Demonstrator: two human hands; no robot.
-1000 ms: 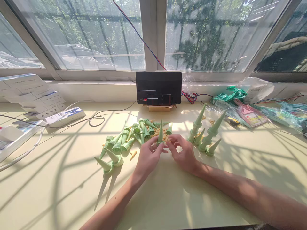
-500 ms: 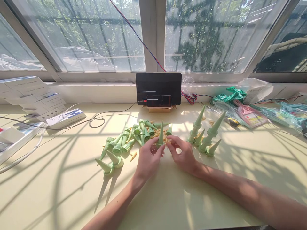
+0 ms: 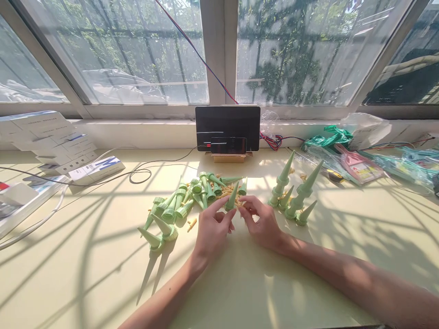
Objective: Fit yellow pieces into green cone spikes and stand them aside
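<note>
My left hand (image 3: 214, 224) is closed around the base of a green cone (image 3: 232, 197), which points up and leans slightly right. My right hand (image 3: 262, 224) has its thumb and fingertips pinched just right of that cone, by a small yellow-orange piece (image 3: 239, 204); the fingers partly hide it. Behind and left of my hands lies a pile of green cones (image 3: 181, 201) with yellow-orange pegs (image 3: 192, 224) among and beside them. Two cones (image 3: 164, 227) stand at the pile's near left end. To the right of my right hand are upright green cones (image 3: 305, 189), some stacked.
A black tablet (image 3: 228, 123) and a phone (image 3: 229, 145) stand on a cardboard support at the back. White boxes (image 3: 51, 137) are stacked at the left, with a cable (image 3: 140, 176) nearby. Plastic bags (image 3: 363, 167) lie at the right rear.
The cone in my left hand has tipped from upright to a slight rightward lean and sits a little lower. Both hands have barely moved.
</note>
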